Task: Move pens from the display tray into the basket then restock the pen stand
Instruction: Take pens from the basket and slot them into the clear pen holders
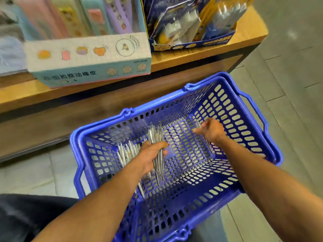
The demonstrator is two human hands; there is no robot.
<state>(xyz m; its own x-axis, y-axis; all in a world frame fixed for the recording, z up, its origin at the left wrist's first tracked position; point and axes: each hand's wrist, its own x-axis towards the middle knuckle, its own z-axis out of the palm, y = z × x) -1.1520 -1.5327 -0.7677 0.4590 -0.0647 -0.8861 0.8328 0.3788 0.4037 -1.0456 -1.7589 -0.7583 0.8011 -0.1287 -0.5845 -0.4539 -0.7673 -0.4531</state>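
**Both hands are working inside the basket, left one gripping a bundle of pens**

Going from left to right: loose pens (128, 151) are lying against the left wall of the blue basket (272, 151), just beside the left hand (150, 157) and partly under it. That hand is curling its fingers (161, 144) round a bundle (157, 154) of clear pens. The bundle's long axis is running roughly from the far wall toward the near wall, its far ends sticking up past the thumb and its tips pointing down toward the near left corner of the basket floor.

Across the middle, the basket floor is showing bare between the two hands.

Toward the right wall, the right hand (212, 131) is hanging with its fingers loosely curled. One or two pens (208, 145) are lying along that wall right beneath it, again lengthwise from far to near. The hand is blurred, so I cannot tell whether it is pinching them or only hovering over them.

By my reading, the pens are being gathered for the stand. The right hand is nearer the strays at the right wall, which lie just below its fingers; the left is nearer the heap at the left wall. No pen stand or tray is in view; the desk (192, 56) beyond is carrying only boxed stock.
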